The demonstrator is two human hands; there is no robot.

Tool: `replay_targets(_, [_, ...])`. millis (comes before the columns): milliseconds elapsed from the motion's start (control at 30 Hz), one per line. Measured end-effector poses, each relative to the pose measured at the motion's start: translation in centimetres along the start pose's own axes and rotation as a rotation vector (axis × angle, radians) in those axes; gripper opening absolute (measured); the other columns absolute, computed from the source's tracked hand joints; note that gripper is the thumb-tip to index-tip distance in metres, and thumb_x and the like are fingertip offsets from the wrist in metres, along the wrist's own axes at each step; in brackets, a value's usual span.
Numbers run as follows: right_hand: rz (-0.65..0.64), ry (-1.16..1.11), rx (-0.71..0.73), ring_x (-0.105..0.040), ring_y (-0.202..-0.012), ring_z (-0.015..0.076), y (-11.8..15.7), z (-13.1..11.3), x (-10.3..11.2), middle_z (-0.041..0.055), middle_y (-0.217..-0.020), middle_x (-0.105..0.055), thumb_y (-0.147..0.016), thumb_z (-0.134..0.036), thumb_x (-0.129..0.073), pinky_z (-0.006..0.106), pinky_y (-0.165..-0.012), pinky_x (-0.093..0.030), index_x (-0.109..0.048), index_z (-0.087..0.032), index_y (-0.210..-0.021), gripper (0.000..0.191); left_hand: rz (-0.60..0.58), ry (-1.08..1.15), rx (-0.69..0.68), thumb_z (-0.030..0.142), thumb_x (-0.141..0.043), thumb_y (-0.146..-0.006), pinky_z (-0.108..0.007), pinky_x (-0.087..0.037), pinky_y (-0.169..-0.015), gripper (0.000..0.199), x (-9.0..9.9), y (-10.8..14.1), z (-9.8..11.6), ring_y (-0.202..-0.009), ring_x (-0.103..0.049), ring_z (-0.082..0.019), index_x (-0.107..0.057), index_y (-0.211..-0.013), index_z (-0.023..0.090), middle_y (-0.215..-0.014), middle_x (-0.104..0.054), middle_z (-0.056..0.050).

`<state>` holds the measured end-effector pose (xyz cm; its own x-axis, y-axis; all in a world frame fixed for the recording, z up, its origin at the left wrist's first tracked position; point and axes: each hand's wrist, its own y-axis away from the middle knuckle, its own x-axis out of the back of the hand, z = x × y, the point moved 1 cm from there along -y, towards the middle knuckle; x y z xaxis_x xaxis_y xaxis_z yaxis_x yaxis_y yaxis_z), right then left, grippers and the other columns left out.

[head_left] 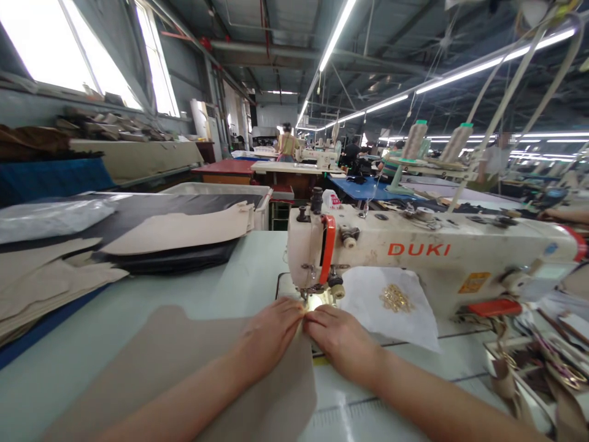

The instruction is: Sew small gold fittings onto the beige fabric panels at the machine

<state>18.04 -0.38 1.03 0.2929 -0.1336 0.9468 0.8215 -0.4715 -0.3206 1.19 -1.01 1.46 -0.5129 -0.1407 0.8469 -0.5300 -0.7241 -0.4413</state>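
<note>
A white sewing machine stands on the pale green table, its lit needle area just beyond my fingertips. A large taupe fabric piece lies flat under my left arm and reaches up to the needle. My left hand presses on the fabric's upper edge with its fingers together, thumb side toward the needle. My right hand pinches the fabric's edge just right of the needle line, its fingertips almost touching the left ones. What exactly lies between the fingertips is too small to tell.
Gold metal pieces lie in a pile on a white sheet under the machine arm. Stacked beige panels are at the left. A box with straps and rings stands at the right. Thread cones rise behind the machine; people are farther back.
</note>
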Motion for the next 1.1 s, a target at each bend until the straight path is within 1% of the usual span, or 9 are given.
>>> replay_targets(100, [0.048, -0.038, -0.026, -0.054, -0.092, 0.0189, 0.0, 0.3, -0.4, 0.0079, -0.096, -0.062, -0.089, -0.013, -0.048, 0.03, -0.086, -0.045, -0.058, -0.013, -0.092, 0.01, 0.002, 0.005, -0.005, 0.015, -0.04, -0.088, -0.033, -0.049, -0.085, 0.023, -0.3, -0.3, -0.6, -0.091, -0.059, -0.018, -0.062, -0.092, 0.016, -0.094, -0.067, -0.006])
replay_targets(233, [0.072, -0.049, -0.039, -0.053, -0.094, 0.0196, 0.0, 0.6, -0.7, 0.0086, -0.098, -0.062, -0.087, -0.011, -0.051, 0.03, -0.087, -0.045, -0.058, -0.013, -0.093, 0.01, 0.024, -0.02, -0.012, 0.015, -0.039, -0.089, -0.033, -0.05, -0.085, 0.024, -0.4, -0.5, -1.1, -0.092, -0.06, -0.018, -0.062, -0.094, 0.016, -0.095, -0.068, -0.007])
replay_targets(467, [0.065, -0.041, -0.073, -0.053, -0.096, 0.0198, -0.2, 0.8, -0.9, 0.0091, -0.1, -0.062, -0.086, -0.011, -0.053, 0.031, -0.088, -0.044, -0.058, -0.013, -0.094, 0.009, 0.022, -0.017, -0.014, 0.018, -0.041, -0.09, -0.033, -0.05, -0.085, 0.024, -0.6, -0.7, -1.7, -0.093, -0.06, -0.018, -0.064, -0.094, 0.018, -0.097, -0.068, -0.006])
replay_targets(767, [0.031, -0.032, -0.096, -0.054, -0.095, 0.0198, -0.4, 0.8, -0.8, 0.0088, -0.099, -0.062, -0.086, -0.01, -0.052, 0.031, -0.088, -0.044, -0.058, -0.012, -0.093, 0.009, 0.012, -0.023, -0.033, 0.018, -0.041, -0.089, -0.033, -0.05, -0.084, 0.024, -0.5, -0.9, -1.7, -0.091, -0.06, -0.018, -0.064, -0.092, 0.017, -0.095, -0.069, -0.006])
replay_targets(1100, [0.092, -0.035, -0.077, -0.054, -0.096, 0.0195, -0.3, 0.8, -1.0, 0.0092, -0.1, -0.063, -0.086, -0.01, -0.054, 0.03, -0.089, -0.045, -0.059, -0.013, -0.092, 0.009, 0.009, -0.015, -0.015, 0.016, -0.041, -0.089, -0.032, -0.049, -0.084, 0.023, -0.5, -0.9, -1.6, -0.089, -0.06, -0.018, -0.064, -0.089, 0.018, -0.091, -0.068, -0.005])
